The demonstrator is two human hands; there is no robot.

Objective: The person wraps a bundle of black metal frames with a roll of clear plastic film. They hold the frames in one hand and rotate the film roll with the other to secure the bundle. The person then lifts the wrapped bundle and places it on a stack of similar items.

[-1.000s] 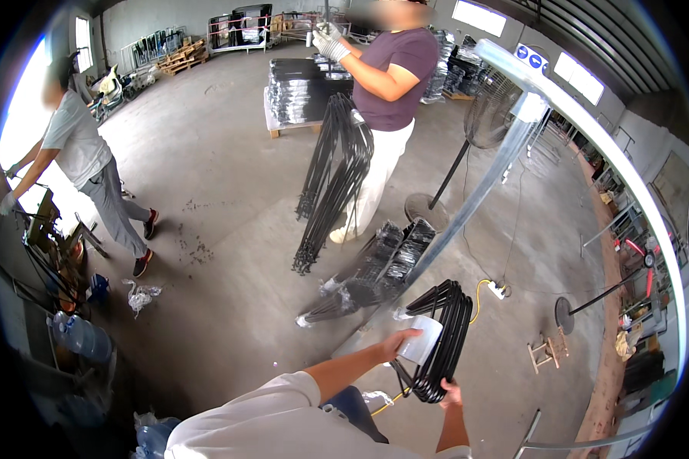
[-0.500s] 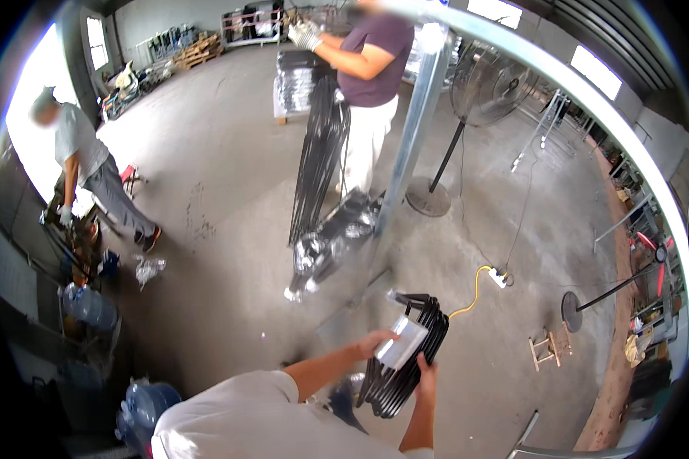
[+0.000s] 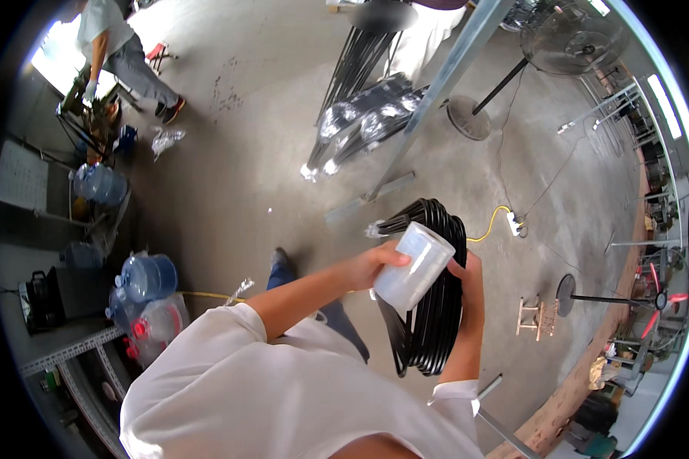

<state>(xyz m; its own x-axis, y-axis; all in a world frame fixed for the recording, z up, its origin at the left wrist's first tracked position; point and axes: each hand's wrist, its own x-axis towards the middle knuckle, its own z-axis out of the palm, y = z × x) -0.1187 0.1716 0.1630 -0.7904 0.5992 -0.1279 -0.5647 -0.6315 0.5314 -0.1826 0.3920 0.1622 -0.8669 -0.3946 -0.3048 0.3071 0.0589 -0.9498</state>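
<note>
My left hand point(image 3: 377, 264) is closed on a roll of clear plastic film point(image 3: 413, 269), its thumb pressed along one side. The roll lies against a bundle of thin black bent rods point(image 3: 430, 333), held in front of my body. My right hand point(image 3: 468, 279) grips the bundle's right side, with most of its fingers hidden behind the rods and its thumb close to the roll. Shiny film wraps one end of the bundle, at the upper left point(image 3: 375, 229).
More black rods point(image 3: 367, 115), wrapped in film, lean ahead by a metal post point(image 3: 444, 76). Beyond stands a co-worker in white trousers point(image 3: 429, 38); another person point(image 3: 126, 53) bends at far left. Water bottles point(image 3: 149, 277), a pedestal fan point(image 3: 574, 46), a yellow cable point(image 3: 486, 229) and a wooden stool point(image 3: 536, 317) surround me.
The view has tilted downward. The bundle and roll now appear higher and larger, and the roll has turned so that its round end shows. Both hands keep their holds.
</note>
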